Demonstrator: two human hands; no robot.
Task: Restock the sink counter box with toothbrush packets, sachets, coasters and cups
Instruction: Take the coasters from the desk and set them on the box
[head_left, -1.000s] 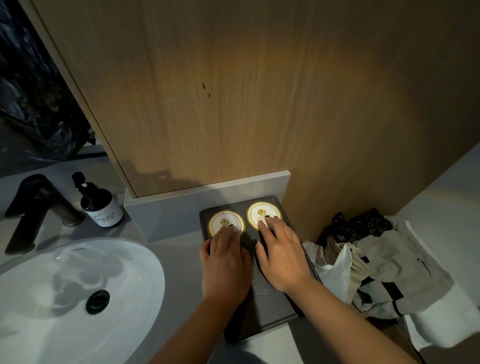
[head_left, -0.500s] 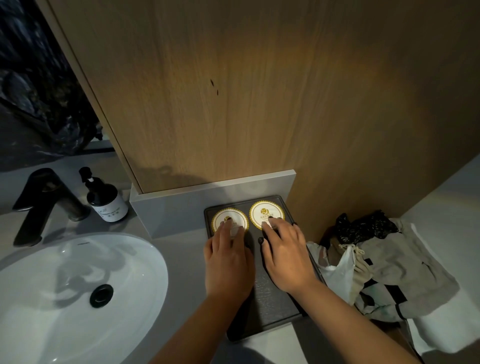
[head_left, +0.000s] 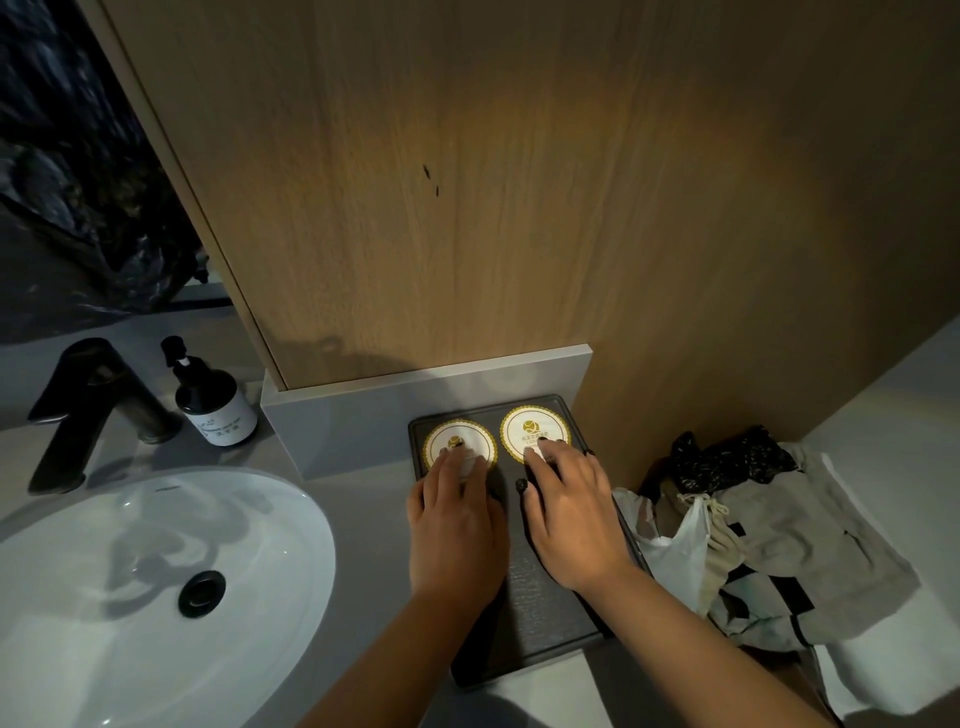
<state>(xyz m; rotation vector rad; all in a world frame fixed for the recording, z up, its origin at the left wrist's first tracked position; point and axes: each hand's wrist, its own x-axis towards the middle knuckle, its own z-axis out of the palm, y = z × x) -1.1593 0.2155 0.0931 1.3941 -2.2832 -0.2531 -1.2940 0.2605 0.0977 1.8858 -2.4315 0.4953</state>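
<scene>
A dark rectangular tray (head_left: 540, 618) lies on the grey counter against the wooden wall. Two round white coasters with gold scalloped rims sit side by side at its far end: the left coaster (head_left: 457, 441) and the right coaster (head_left: 530, 431). My left hand (head_left: 454, 525) lies flat, palm down, with its fingertips on the left coaster. My right hand (head_left: 571, 514) lies flat too, fingers spread, fingertips on the near edge of the right coaster. Neither hand grips anything. No cups, sachets or toothbrush packets are in view.
A white basin (head_left: 156, 587) with a black drain fills the lower left, a black tap (head_left: 88, 405) and a dark soap bottle (head_left: 213, 400) behind it. A heap of cloth and bags (head_left: 769, 535) lies right of the tray. A grey upstand (head_left: 363, 415) backs the counter.
Both hands stay flat on the coasters, barely shifting. The view has moved slightly, so the tray and sink sit a little further right in the picture.
</scene>
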